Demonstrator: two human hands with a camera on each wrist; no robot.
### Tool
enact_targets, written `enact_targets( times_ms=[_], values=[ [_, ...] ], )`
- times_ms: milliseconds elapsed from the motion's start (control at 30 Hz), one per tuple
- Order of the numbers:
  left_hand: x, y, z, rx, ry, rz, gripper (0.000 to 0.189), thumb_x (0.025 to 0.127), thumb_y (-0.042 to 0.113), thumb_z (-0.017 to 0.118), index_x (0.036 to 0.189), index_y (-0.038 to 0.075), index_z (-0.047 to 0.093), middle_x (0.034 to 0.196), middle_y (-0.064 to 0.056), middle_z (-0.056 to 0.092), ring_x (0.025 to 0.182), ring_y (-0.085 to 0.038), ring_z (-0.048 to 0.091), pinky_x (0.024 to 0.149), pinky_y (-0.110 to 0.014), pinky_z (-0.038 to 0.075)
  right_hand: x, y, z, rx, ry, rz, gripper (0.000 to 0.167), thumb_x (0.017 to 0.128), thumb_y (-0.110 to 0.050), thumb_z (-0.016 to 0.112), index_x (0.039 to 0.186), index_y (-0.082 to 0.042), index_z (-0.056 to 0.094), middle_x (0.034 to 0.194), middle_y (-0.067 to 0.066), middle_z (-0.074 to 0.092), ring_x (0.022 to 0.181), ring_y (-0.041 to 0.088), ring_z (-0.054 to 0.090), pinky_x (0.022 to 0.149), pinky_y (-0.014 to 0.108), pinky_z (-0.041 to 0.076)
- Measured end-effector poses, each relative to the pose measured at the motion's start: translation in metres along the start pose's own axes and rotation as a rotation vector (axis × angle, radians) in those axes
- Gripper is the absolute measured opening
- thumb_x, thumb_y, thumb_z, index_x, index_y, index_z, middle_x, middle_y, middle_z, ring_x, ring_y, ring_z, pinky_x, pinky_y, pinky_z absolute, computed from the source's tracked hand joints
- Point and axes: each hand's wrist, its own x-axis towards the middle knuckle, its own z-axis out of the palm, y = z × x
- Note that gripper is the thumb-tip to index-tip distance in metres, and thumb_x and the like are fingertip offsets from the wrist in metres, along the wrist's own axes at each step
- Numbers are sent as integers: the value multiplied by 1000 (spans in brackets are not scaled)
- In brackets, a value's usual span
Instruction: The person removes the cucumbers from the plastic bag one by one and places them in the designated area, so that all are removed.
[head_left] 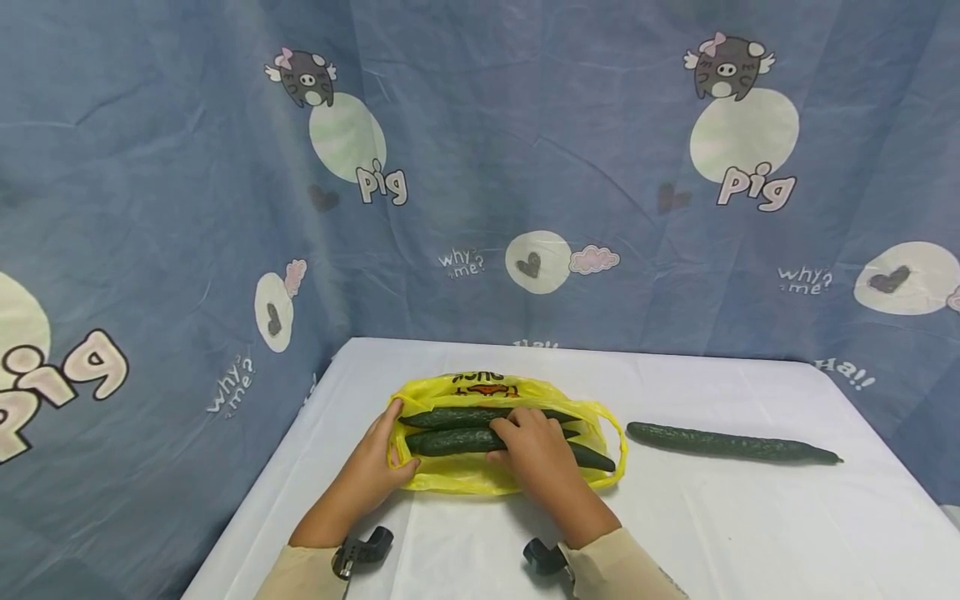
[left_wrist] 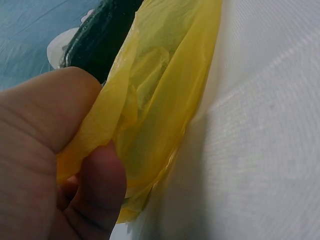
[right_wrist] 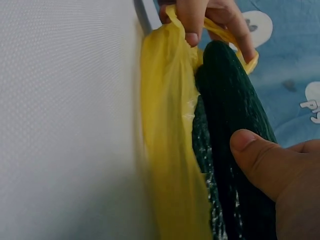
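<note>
A yellow plastic bag (head_left: 468, 479) lies on its side on the white table, its mouth spread wide. Inside it several dark green cucumbers lie side by side. My left hand (head_left: 371, 471) holds the bag's left end; in the left wrist view its thumb and finger pinch the yellow film (left_wrist: 160, 135). With my right hand (head_left: 538, 454) I grip the nearer cucumber (head_left: 450, 442) from above, thumb on its near side. Behind it rests another cucumber (head_left: 450, 418). In the right wrist view the thumb presses the gripped cucumber (right_wrist: 232, 100); the other fingers are mostly hidden.
One loose cucumber (head_left: 735, 444) lies on the white table (head_left: 750, 533) to the right of the bag. A blue curtain (head_left: 480, 167) with pig prints hangs behind the table and along its left side. Small black devices (head_left: 543, 557) sit at both wrists.
</note>
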Motion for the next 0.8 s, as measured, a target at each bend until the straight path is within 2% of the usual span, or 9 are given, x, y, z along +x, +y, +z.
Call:
enact_targets(
  times_ms=[133,233,300,400,467,533,600,733,800],
  values=[
    [-1,0,-1,-1,-13,-13,106,88,17,83,168,7,14,168,-21,31,97,-25,65,83,-38,54,0,-1,-5,-8,-13,-8,45,90,-47,78,129,-24,72,110,-1,62,99,19,56,75,36,43],
    [-2,-1,-1,-3,-21,-17,106,88,18,83,169,9,14,168,-20,31,77,-16,59,72,-31,53,0,-1,-10,-5,-15,-9,46,90,-47,78,130,-25,72,109,-2,61,97,17,55,76,36,42],
    [-1,-2,-1,-2,-20,-13,106,88,18,83,169,9,14,168,-20,31,76,-16,59,71,-30,53,0,-1,-12,-5,-10,-11,46,90,-47,79,129,-25,73,108,-2,61,96,17,55,76,36,43],
    [0,-2,0,6,-12,-8,106,88,17,83,168,9,15,167,-20,32,82,-20,61,74,-34,54,0,-1,-17,-4,3,-18,45,89,-46,79,128,-24,73,108,-2,61,95,17,54,76,36,42],
    [1,-3,0,16,-5,-2,105,88,17,83,168,9,15,167,-21,32,107,-31,65,90,-43,56,-1,-3,-20,-8,4,-26,45,89,-46,80,127,-24,74,107,-3,60,93,16,52,75,35,40],
    [1,-3,1,19,0,2,105,88,17,82,168,8,15,167,-22,31,133,-39,55,103,-52,50,-1,-4,-24,-14,7,-33,45,88,-46,80,127,-24,74,105,-3,60,92,16,52,74,34,39],
    [1,-3,1,17,-8,0,105,89,17,82,168,8,14,168,-22,30,144,-42,45,107,-56,46,-2,-5,-27,-24,14,-35,45,88,-46,80,126,-24,74,105,-4,60,91,16,52,73,33,39],
    [1,-3,1,21,-16,2,105,89,18,82,168,8,14,168,-22,30,135,-41,51,102,-54,48,-1,-4,-35,-42,46,-43,45,87,-45,82,125,-22,75,106,-2,62,93,18,55,73,36,44],
    [2,-2,-1,26,-9,11,105,88,17,82,168,7,15,167,-24,31,141,-42,47,107,-57,46,0,-3,-39,-46,60,-48,45,87,-45,82,125,-21,75,107,-1,63,93,19,56,74,37,45]
  ],
)
